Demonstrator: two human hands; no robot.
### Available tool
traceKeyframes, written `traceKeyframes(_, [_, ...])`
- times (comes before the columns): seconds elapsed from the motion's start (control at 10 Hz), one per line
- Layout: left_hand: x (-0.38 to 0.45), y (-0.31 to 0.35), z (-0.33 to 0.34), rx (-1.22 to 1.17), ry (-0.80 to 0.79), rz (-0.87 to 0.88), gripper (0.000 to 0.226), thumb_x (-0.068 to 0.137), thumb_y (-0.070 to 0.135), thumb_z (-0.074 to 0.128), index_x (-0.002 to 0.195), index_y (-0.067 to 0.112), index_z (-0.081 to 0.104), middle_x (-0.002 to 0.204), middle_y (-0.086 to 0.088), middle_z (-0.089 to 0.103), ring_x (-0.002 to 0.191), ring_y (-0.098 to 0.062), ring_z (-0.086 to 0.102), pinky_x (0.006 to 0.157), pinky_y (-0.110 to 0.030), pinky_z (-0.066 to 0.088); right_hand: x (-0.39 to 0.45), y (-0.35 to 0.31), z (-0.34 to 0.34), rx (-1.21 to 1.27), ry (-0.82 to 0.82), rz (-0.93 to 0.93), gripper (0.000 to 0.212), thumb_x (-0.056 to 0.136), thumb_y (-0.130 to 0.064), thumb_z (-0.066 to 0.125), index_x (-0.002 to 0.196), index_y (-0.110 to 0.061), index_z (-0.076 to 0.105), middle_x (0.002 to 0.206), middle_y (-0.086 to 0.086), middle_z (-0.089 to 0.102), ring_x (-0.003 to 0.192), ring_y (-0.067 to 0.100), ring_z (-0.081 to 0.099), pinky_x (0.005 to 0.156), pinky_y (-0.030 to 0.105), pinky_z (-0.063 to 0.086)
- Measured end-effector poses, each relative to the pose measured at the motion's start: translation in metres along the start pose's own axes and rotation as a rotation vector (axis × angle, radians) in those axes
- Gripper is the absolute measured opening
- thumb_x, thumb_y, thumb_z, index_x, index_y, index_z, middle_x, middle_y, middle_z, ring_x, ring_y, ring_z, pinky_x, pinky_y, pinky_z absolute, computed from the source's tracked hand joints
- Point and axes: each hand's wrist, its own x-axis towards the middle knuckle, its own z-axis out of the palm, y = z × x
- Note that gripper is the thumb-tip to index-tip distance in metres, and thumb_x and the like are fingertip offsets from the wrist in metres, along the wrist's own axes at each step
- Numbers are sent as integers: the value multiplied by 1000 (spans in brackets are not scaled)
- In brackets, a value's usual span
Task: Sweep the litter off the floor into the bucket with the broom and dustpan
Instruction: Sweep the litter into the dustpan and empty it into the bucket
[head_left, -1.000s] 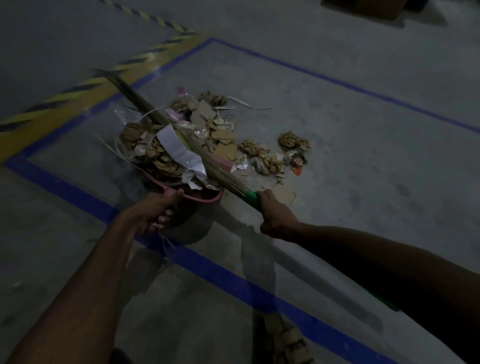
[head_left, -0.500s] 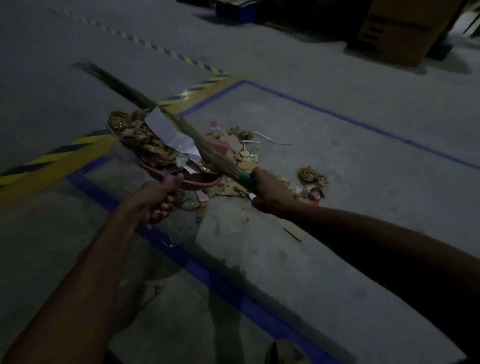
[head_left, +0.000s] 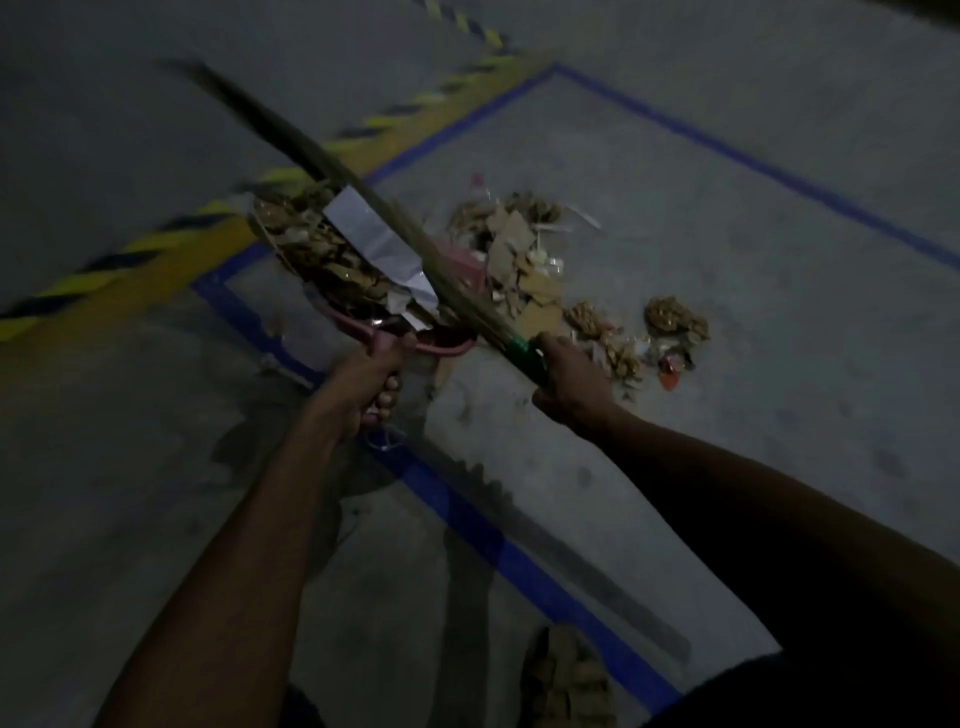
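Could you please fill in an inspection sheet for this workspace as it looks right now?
Surface: grey concrete floor with a blue line marking a box.
Job's things: pink dustpan heaped with litter; broom laid across it; bucket not in view.
Clutter: loose litter pile and small clumps on the floor inside the blue line.
Hands: left hand grips the dustpan handle; right hand grips the broom at its green collar.
Cables: nothing seen.
Surroundings: yellow-and-black hazard stripe outside the box; dim light; a sandalled foot at the bottom edge.
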Motion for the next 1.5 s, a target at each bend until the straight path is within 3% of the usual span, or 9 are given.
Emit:
traceKeyframes(0.2, [-85, -12, 24, -81, 20, -104, 51, 96, 49, 65, 65, 17, 40, 43, 3, 37, 28, -6, 31, 32, -13, 25, -86, -2, -33, 62, -95, 84, 58, 75, -15, 68, 128, -24, 47, 114, 3, 51, 91, 20, 51, 66, 31, 43])
traceKeyframes(0.4, [-218, 11, -2, -40, 35, -174, 54, 96, 55, 61, 65, 14, 42, 41, 2, 36, 28, -8, 32, 35, -13, 24, -184, -49, -111, 115, -40, 111, 57, 69, -12, 69, 124, -21, 56, 105, 2, 57, 80, 17, 50, 59, 27, 37])
traceKeyframes(0.5, [-292, 34, -30, -15, 52, -212, 58, 95, 60, 59, 63, 14, 44, 40, -1, 36, 28, -13, 34, 38, -14, 26, -235, -90, -167, 121, -13, 109, 58, 66, -12, 70, 122, -24, 59, 104, -2, 60, 78, 16, 55, 60, 34, 50])
traceKeyframes(0.7, [-460, 77, -98, -124, -1, -229, 42, 106, 41, 47, 75, 13, 46, 44, 1, 41, 31, -13, 33, 40, -15, 26, -335, -194, -283, 137, 4, 38, 58, 60, -22, 59, 117, -22, 66, 97, -1, 63, 68, 25, 61, 54, 34, 52])
traceKeyframes(0.8, [-534, 101, -133, -245, -39, -362, 42, 108, 39, 41, 75, 13, 46, 46, -2, 42, 29, -14, 35, 37, -13, 30, -384, -239, -321, 117, -44, 42, 64, 56, -22, 58, 119, -22, 67, 98, -2, 64, 69, 26, 62, 55, 28, 46])
traceKeyframes(0.9, [-610, 117, -150, -118, 56, -248, 42, 107, 42, 40, 73, 19, 44, 52, 0, 36, 36, -11, 30, 41, -15, 24, -436, -290, -357, 116, -64, 38, 66, 58, -22, 59, 123, -16, 67, 100, 0, 64, 65, 25, 61, 54, 25, 44])
traceKeyframes(1.1, [-699, 151, -165, -370, 159, -283, 50, 102, 51, 48, 87, 4, 57, 49, -4, 41, 28, -15, 35, 36, -14, 32, -473, -327, -404, 212, -33, -89, 63, 60, -15, 60, 122, -9, 68, 99, 6, 66, 65, 26, 61, 57, 24, 42])
traceKeyframes(1.3, [-756, 149, -152, -333, 287, -132, 55, 102, 56, 45, 104, 6, 68, 53, 0, 37, 34, -10, 31, 41, -16, 24, -482, -335, -444, 172, -59, -222, 65, 62, -19, 58, 126, -13, 67, 107, 4, 66, 72, 29, 63, 58, 30, 50])
traceKeyframes(1.5, [-793, 143, -144, -486, 351, -54, 52, 89, 64, 55, 79, 13, 51, 52, -3, 37, 33, -13, 30, 42, -15, 24, -477, -346, -464, 135, -107, -347, 62, 68, -18, 59, 129, -18, 64, 109, 1, 62, 76, 28, 61, 61, 37, 54])
